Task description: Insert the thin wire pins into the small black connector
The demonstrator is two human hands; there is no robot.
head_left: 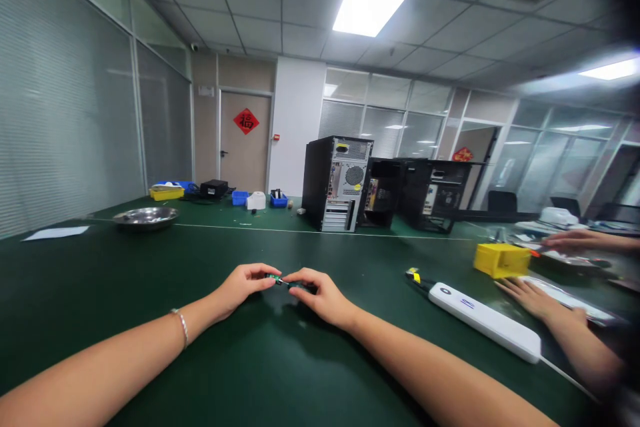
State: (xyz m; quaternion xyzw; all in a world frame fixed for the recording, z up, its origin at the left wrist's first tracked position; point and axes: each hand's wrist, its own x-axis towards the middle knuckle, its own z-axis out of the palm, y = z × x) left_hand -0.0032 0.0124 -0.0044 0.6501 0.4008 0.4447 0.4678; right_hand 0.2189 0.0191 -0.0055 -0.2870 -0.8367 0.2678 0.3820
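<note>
My left hand [249, 283], with a bracelet at the wrist, pinches a small green circuit board [273, 278] between thumb and fingertips. Facing it, my right hand [319, 293] grips a small dark tool [301, 288] whose thin metal tip points left and meets the board's right end. Whether the tip touches the board cannot be made out. Both hands are held close together over the dark green table [225, 360].
A white power strip [485, 320] lies to the right, near a yellow bin [501, 260] and another person's hands. Computer cases [337, 183] stand at the back. A metal bowl [146, 217] and paper [57, 233] are at the left; blue bins [240, 198] sit behind.
</note>
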